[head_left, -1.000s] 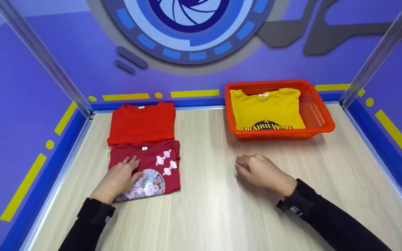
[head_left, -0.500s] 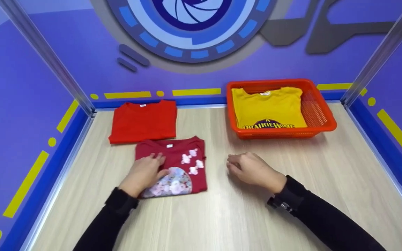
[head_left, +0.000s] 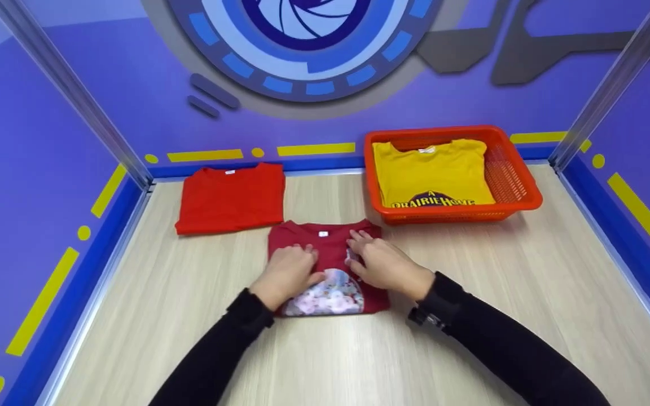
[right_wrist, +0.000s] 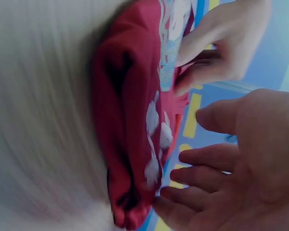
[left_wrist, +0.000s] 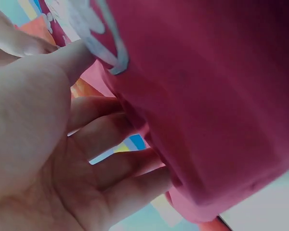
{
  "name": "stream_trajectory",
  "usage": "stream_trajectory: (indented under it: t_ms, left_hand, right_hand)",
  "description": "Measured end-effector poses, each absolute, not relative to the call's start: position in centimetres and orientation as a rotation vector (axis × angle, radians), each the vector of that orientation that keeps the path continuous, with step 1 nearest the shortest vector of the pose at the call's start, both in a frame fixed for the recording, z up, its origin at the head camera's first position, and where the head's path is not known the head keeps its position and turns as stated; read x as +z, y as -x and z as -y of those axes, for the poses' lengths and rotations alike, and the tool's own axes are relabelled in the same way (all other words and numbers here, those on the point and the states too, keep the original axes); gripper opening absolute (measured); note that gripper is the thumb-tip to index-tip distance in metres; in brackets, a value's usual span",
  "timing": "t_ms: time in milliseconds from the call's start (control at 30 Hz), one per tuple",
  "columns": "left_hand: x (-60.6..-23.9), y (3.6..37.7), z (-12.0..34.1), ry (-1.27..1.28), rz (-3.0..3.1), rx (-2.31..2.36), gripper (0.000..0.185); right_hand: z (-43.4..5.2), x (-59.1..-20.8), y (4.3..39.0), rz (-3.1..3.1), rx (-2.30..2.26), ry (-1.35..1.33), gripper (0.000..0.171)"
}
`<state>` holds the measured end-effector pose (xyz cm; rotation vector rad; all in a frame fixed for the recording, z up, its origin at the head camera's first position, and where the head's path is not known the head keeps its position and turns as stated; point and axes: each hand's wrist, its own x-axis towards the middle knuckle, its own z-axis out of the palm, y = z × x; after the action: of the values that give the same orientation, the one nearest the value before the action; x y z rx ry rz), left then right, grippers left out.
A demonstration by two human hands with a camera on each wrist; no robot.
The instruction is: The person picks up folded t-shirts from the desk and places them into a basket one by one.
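A folded dark red T-shirt (head_left: 325, 248) with pale flower prints and a round picture lies on the table in the middle of the head view. My left hand (head_left: 288, 272) rests on its left side; in the left wrist view the fingertips (left_wrist: 151, 161) press into the fabric. Over the right side is my right hand (head_left: 388, 267), fingers spread and fairly straight. The right wrist view shows those fingers (right_wrist: 197, 175) right at the shirt's printed face, and the folded layers at its side edge. Part of the flower print is hidden under the right hand.
A folded bright red T-shirt (head_left: 232, 198) lies at the back left. At the back right, an orange-red plastic basket (head_left: 519, 179) holds a folded yellow T-shirt (head_left: 429, 172). Blue-purple printed panels (head_left: 325, 124) with metal corner posts enclose the wooden table (head_left: 325, 361) on three sides.
The dark red T-shirt has slid right along the table under my left hand, away from the bright red one. My right hand has moved slightly left, from the bare table onto the shirt.
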<state>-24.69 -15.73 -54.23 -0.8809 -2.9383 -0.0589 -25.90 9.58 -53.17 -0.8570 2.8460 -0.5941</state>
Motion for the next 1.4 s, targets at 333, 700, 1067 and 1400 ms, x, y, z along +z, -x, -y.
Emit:
stream_trajectory:
  t_ms: [333,700,1067,1400]
  left_hand:
    - [-54.4,24.0,13.0,0.899,2.896,0.074,0.055]
    - [-53.6,23.5,14.2,1.005,3.03,-0.097,0.066]
    - [-51.6,26.6,16.4,0.634,2.784,-0.3,0.016]
    - [-53.3,29.1,16.1,0.565,3.004,-0.197,0.039]
  right_hand:
    - [-10.8,-54.8,26.8,-2.881,-0.39,0.808,0.062]
    - [-13.1,-54.5,26.0,-2.91,-0.432,0.799,0.06]
    - [-15.2,-52.5,27.2,-3.148,-0.483,0.717,0.034]
    - [-14.3,-53.8,28.5,-3.057,-0.439,0.579,0.033]
